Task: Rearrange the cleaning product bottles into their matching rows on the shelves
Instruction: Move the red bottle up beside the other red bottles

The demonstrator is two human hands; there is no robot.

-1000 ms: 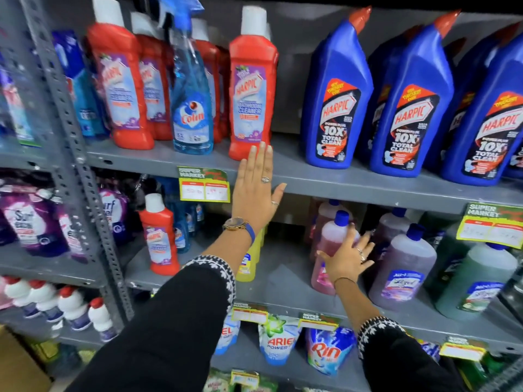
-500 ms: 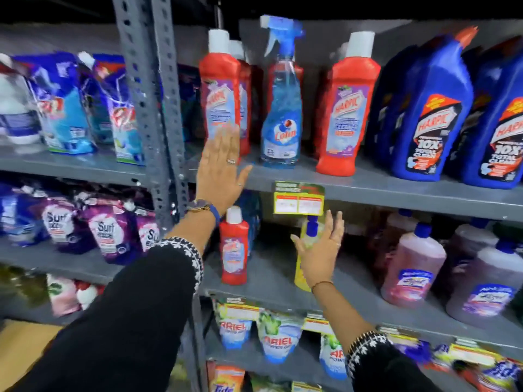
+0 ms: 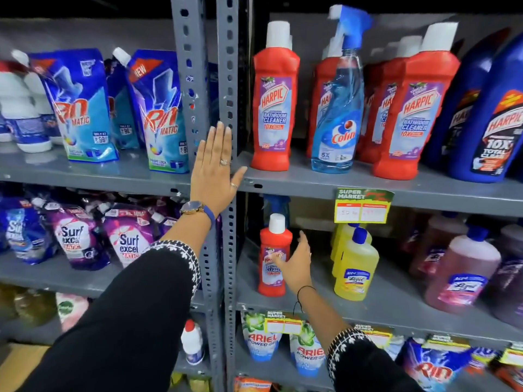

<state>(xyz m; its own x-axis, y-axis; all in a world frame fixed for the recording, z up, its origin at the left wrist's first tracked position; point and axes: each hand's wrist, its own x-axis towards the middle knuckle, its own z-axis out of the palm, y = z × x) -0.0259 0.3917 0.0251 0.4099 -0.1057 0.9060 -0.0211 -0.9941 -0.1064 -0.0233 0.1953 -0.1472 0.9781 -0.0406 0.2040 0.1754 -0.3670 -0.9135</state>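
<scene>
A small red Harpic bottle (image 3: 273, 256) with a white cap stands alone at the left end of the middle shelf. My right hand (image 3: 297, 258) is open right beside it, fingers reaching its label. My left hand (image 3: 215, 168) lies flat and open against the grey upright post at the top shelf's edge. On the top shelf stand larger red Harpic bottles (image 3: 273, 108), with a blue Colin spray bottle (image 3: 338, 108) among them. Blue Harpic bottles (image 3: 492, 120) fill the right end.
Yellow Lizol bottles (image 3: 355, 264) and pink ones (image 3: 458, 270) share the middle shelf (image 3: 396, 312). Left of the post (image 3: 226, 80) are Rin pouches (image 3: 158, 111) and Surf Excel pouches (image 3: 127, 236). Ariel packs (image 3: 260, 338) sit below.
The view has swung left. My right hand moved left along the middle shelf from the pink bottles to the small red Harpic bottle. My left hand slid left to the post.
</scene>
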